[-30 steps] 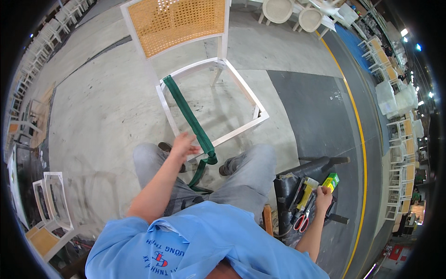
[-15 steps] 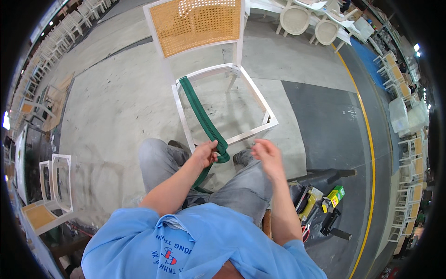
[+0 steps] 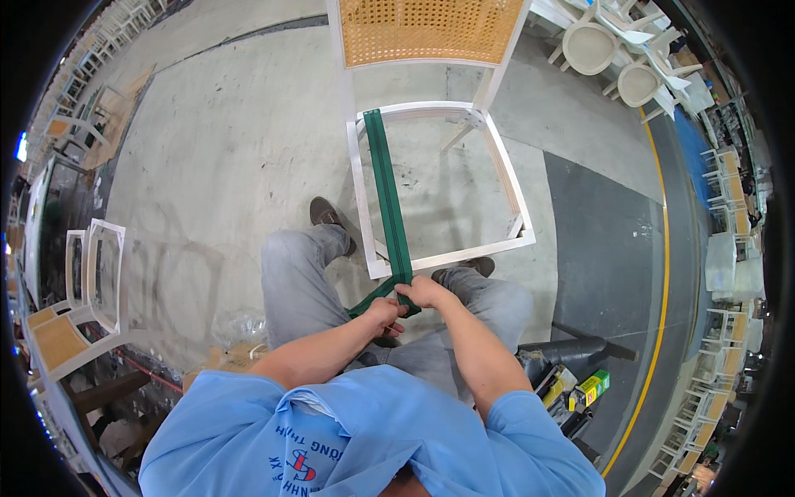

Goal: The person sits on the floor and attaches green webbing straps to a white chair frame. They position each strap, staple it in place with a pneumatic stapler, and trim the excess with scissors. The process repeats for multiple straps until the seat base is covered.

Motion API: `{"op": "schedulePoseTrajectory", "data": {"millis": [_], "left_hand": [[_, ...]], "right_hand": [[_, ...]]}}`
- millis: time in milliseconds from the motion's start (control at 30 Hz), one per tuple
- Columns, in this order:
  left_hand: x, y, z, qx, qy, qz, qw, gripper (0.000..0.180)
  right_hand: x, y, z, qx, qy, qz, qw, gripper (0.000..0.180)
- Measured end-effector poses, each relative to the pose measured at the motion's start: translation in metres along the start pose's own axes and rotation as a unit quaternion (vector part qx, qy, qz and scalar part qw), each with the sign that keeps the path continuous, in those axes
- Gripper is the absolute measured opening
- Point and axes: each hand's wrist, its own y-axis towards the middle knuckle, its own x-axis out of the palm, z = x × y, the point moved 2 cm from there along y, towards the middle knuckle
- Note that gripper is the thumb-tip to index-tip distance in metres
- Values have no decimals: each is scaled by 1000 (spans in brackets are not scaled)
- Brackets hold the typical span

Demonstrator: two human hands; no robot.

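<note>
Where the left side bends away: a tan panel [image 3: 56, 341] sits in white chair framework [image 3: 91, 349].
Left leg: grey trousers [image 3: 294, 277], bent at the knee, with a dark shoe [image 3: 325, 213] on the pale concrete.
Left hand [image 3: 383, 316]: narrowed, fingers curled, holding the green strap at its fold below the seat.
Green strap [image 3: 385, 178]: it runs along the left part of the seat opening, from back rail over front rail, then folds at the hands, a length trailing leftward.
Right hand [image 3: 426, 291]: holding the strap, just above the left hand.
White chair [image 3: 362, 199]: upright facing the person, its woven cane back [image 3: 431, 37] beyond the open seat.
Right of the legs: a green-and-yellow box [image 3: 590, 389] beside a yellow tool [image 3: 561, 385].
Floor line [image 3: 660, 331]: yellow, curving past the tools.
</note>
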Motion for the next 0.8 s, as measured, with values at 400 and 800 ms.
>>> {"op": "schedulePoseTrajectory", "data": {"millis": [400,800], "left_hand": [[-10,-24,49,31,-235,-142,961,30],[14,8,52,27,-395,-101,913,34]], "right_hand": [[21,83,47,52,-202,49,977,52],[29,109,59,138,-135,58,979,51]]}}
